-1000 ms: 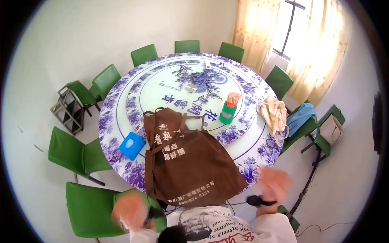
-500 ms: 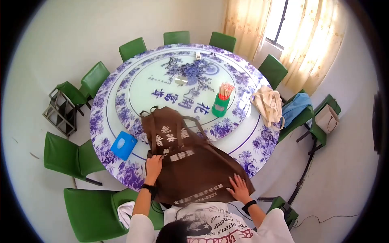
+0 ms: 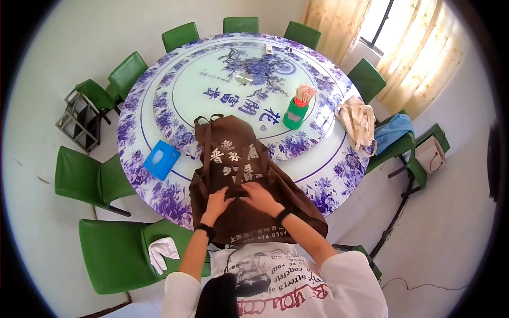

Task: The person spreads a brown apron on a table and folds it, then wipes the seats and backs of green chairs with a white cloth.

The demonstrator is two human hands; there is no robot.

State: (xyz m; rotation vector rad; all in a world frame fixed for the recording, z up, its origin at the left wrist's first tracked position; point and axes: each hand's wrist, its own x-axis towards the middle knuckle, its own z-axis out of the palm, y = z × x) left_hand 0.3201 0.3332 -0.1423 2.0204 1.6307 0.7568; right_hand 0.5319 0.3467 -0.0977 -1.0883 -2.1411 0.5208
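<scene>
A brown apron [image 3: 222, 143] with white printed characters lies over the near edge of the round table [image 3: 127, 132], its straps toward the middle. My left hand [image 3: 217, 203] is at the middle of the apron, its fingers bent on the cloth. Close beside it on the right, my right hand [image 3: 258, 196] has its fingertips at a bunched strap or fold. The fingertips of both hands nearly meet there. What exactly lies between the fingers is too small to tell.
A blue flat box [image 3: 161, 160] lies left on the table. A green holder [image 3: 296, 114] with sticks stands right of the apron. A beige bag [image 3: 357, 126] rests at the right edge. Green chairs [image 3: 79, 172] surround the table; a white cloth [image 3: 163, 253] lies on one.
My right hand has moved left from the apron's right side to its middle. My left hand has shifted right and up. The apron's upper part now lies straighter, and the view has shifted.
</scene>
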